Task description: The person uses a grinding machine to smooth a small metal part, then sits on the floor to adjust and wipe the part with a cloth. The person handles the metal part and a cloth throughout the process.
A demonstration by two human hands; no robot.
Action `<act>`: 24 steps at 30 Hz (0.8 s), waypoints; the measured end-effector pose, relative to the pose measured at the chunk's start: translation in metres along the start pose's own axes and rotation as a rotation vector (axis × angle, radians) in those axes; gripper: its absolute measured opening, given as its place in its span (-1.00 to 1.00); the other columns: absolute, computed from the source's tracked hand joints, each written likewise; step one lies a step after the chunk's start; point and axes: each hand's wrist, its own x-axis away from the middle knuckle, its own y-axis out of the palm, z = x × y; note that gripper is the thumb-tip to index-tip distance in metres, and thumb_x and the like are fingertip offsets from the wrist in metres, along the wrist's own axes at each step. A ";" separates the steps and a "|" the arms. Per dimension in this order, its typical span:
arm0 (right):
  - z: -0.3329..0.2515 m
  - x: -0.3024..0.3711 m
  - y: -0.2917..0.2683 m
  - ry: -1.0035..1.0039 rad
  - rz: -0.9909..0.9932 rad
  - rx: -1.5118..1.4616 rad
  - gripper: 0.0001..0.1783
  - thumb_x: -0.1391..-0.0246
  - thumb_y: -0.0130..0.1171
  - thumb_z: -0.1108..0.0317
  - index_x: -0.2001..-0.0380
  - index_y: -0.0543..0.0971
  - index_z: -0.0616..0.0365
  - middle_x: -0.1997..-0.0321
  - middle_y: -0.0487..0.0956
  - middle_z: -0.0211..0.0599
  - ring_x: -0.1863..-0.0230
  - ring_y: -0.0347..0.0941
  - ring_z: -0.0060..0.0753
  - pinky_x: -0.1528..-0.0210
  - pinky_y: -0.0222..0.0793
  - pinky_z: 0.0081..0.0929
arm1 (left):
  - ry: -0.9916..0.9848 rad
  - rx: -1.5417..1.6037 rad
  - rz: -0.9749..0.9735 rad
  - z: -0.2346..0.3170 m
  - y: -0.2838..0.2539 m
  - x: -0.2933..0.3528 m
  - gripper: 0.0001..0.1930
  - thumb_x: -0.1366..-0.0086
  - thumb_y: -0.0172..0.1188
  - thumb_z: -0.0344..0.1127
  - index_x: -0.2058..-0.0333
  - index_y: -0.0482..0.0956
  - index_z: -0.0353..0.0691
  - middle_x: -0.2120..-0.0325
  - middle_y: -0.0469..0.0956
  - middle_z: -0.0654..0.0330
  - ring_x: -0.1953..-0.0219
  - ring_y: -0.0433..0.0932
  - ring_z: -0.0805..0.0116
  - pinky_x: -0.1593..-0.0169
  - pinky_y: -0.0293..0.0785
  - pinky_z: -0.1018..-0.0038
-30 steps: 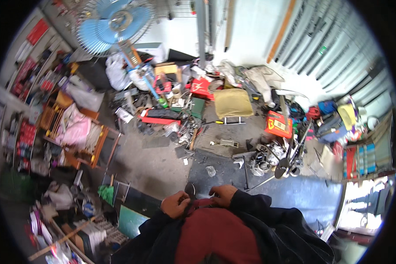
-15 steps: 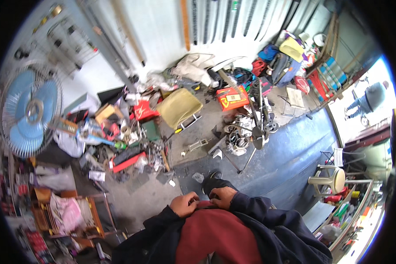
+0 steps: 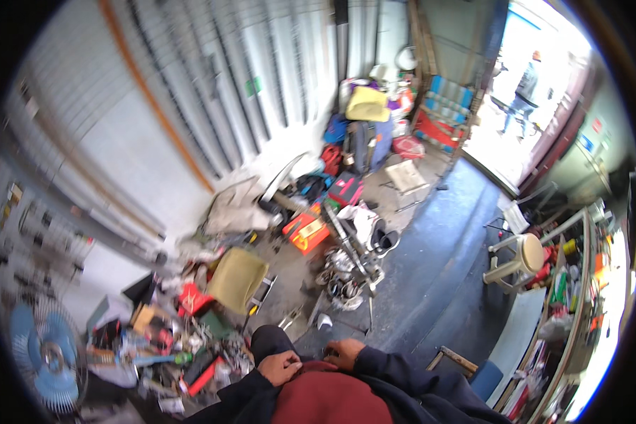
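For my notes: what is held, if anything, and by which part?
I cannot tell whether the left hand or right hand, both near the red shirt, holds anything.

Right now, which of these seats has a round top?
The beige stool at far right has the round top; the folding stool and olive padded seat are squarish.

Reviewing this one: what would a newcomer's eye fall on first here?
Probably the bright doorway at upper right, with a person outside. Next, perhaps the blue-bladed fan at lower left and the orange box amid clutter near the middle. At the bottom, the wearer's left hand and right hand show at the red shirt.
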 end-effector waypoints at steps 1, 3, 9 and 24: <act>0.004 0.003 -0.001 0.043 0.028 -0.038 -0.62 -0.09 0.22 0.04 0.15 0.61 0.08 0.31 0.66 0.05 0.23 0.60 0.16 0.17 0.49 -0.05 | -0.044 -0.024 -0.070 0.007 -0.010 -0.010 -0.76 -0.31 0.22 -0.12 0.22 0.59 -0.17 0.58 0.63 0.18 0.51 0.62 0.38 0.37 0.47 0.38; 0.010 0.006 -0.002 0.095 0.072 -0.068 -0.63 -0.11 0.21 0.06 0.13 0.62 0.08 0.28 0.66 0.05 0.21 0.60 0.13 0.14 0.51 -0.09 | -0.016 -0.115 -0.147 0.019 -0.028 -0.033 -0.75 -0.31 0.22 -0.12 0.23 0.60 -0.18 0.60 0.61 0.20 0.54 0.60 0.38 0.38 0.47 0.40; 0.022 0.002 -0.005 0.287 0.251 -0.220 -0.60 -0.13 0.22 0.06 0.11 0.62 0.13 0.24 0.69 -0.01 0.16 0.63 0.05 0.09 0.53 -0.19 | 0.107 -0.271 -0.410 0.038 -0.065 -0.118 -0.70 -0.32 0.23 -0.06 0.21 0.62 -0.20 0.52 0.63 0.18 0.47 0.59 0.38 0.34 0.46 0.40; -0.067 -0.192 -0.002 0.639 0.550 -0.558 -0.55 -0.16 0.22 0.00 0.07 0.62 0.13 0.24 0.70 -0.07 0.19 0.65 -0.06 0.10 0.53 -0.25 | 0.231 -0.766 -1.048 -0.004 -0.264 -0.353 -0.60 -0.32 0.15 0.09 0.23 0.59 -0.17 0.44 0.67 0.11 0.31 0.68 0.18 0.23 0.55 0.30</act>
